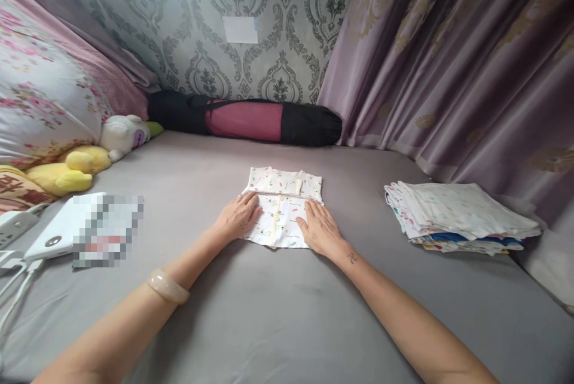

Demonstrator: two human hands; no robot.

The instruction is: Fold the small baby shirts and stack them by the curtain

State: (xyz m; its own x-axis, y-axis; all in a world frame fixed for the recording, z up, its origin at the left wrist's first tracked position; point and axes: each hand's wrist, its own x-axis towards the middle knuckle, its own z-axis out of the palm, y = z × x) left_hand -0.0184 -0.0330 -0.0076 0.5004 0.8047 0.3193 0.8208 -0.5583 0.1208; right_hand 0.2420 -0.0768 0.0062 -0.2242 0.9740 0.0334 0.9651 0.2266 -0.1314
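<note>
A small white garment [287, 222] with a coloured print and a pale yellow strip down its middle lies flat on the grey sheet [278, 306]. Its far part is folded over in a band. My left hand [240, 216] rests palm down on its left edge, fingers stretched forward. On the right edge lies my right hand [320, 228], also flat, with the thumb turned inward. Parts of both garment edges are covered by the hands. A pale bangle [168, 286] circles my left forearm.
To the right sits a stack of folded printed clothes [461, 213]. At left are a white device [67, 225] with cables, a blurred-out item [110, 231], plush toys [123, 136] and a floral pillow [45, 79]. A long black and maroon bag [244, 119] lies along the wall.
</note>
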